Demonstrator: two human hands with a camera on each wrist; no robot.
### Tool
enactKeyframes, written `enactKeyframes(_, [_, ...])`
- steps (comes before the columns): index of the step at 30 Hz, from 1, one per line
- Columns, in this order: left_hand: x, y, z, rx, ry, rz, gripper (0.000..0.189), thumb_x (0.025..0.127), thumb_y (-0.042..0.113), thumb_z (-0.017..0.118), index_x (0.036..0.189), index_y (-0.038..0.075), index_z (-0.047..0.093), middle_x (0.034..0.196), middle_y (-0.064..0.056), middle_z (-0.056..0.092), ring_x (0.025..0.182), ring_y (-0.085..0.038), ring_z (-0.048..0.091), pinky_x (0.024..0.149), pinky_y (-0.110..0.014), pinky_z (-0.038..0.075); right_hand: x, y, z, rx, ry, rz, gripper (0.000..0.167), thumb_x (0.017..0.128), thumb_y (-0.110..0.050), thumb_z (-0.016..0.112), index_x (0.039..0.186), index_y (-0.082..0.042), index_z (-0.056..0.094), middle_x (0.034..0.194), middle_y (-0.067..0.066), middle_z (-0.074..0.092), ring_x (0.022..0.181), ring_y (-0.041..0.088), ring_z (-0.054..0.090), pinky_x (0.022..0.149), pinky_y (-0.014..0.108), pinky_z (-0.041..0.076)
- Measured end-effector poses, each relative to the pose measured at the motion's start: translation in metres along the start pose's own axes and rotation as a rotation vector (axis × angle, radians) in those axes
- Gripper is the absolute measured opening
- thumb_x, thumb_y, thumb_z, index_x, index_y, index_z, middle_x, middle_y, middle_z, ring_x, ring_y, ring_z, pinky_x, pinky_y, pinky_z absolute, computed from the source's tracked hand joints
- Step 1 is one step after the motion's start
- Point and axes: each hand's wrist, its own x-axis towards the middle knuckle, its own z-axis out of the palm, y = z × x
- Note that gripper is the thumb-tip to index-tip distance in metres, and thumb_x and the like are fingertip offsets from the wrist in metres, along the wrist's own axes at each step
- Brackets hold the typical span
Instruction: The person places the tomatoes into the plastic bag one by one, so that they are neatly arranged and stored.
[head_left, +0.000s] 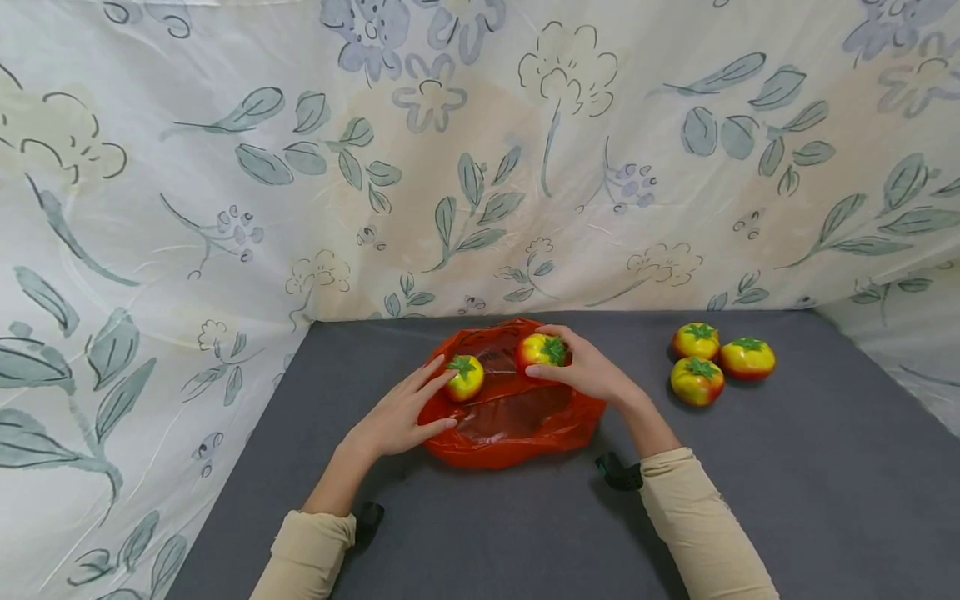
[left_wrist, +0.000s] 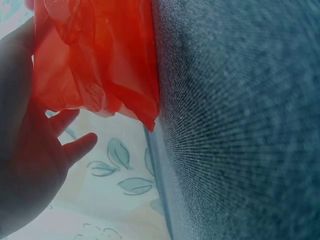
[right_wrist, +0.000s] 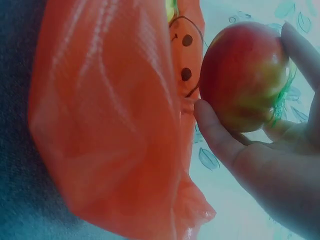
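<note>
Fruit [head_left: 534,350] at bag [head_left: 510,452] mouth
Right hand [head_left: 592,367] pinches fruit; left hand [head_left: 393,421], fingers spread, lies at left rim. Lower gently, clearing rim.

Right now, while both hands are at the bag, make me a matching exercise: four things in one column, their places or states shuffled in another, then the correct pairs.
Things
1. Right hand
2. Left hand
3. Bag
4. Three grouped fruits

Places and states
A. At the left side of the thing with the open top
B. Lying on the dark table, farther right than both hands
C. Gripping a single fruit
D. Red, with its top open

Right pairs
1-C, 2-A, 3-D, 4-B
</note>
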Motion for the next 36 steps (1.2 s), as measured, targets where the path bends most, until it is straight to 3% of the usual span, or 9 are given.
enactKeyframes(16, [-0.001, -0.002, -0.001, -0.001, 0.001, -0.003, 0.072, 0.089, 0.043, 0.064, 0.149, 0.016, 0.035, 0.157, -0.009, 0.017, 0.139, -0.032, 0.023, 0.107, -0.054, 0.026, 0.003, -0.006, 0.022, -0.009, 0.044, -0.009, 0.084, 0.08, -0.046, 0.074, 0.145, -0.015, 0.031, 0.127, 0.012, 0.049, 0.106, 0.027, 0.051, 0.091, 0.044, 0.045])
enactKeyframes(30, [-0.003, -0.001, 0.0, 0.0, 0.002, 0.006, 0.072, 0.089, 0.044, 0.064, 0.149, 0.016, 0.035, 0.157, -0.008, 0.017, 0.139, -0.032, 0.024, 0.107, -0.054, 0.025, 0.001, -0.008, 0.039, -0.003, 0.041, 0.004, 0.088, 0.079, -0.044, 0.076, 0.147, -0.016, 0.028, 0.131, 0.011, 0.046, 0.111, 0.027, 0.049, 0.094, 0.045, 0.045])
enactKeyframes(36, [-0.004, -0.001, -0.001, -0.005, -0.005, -0.001, 0.072, 0.089, 0.045, 0.063, 0.149, 0.016, 0.035, 0.157, -0.008, 0.017, 0.139, -0.032, 0.024, 0.107, -0.054, 0.025, 0.001, -0.009, 0.05, -0.037, 0.024, -0.028, 0.087, 0.078, -0.045, 0.076, 0.146, -0.014, 0.03, 0.13, 0.011, 0.048, 0.108, 0.026, 0.052, 0.092, 0.043, 0.047])
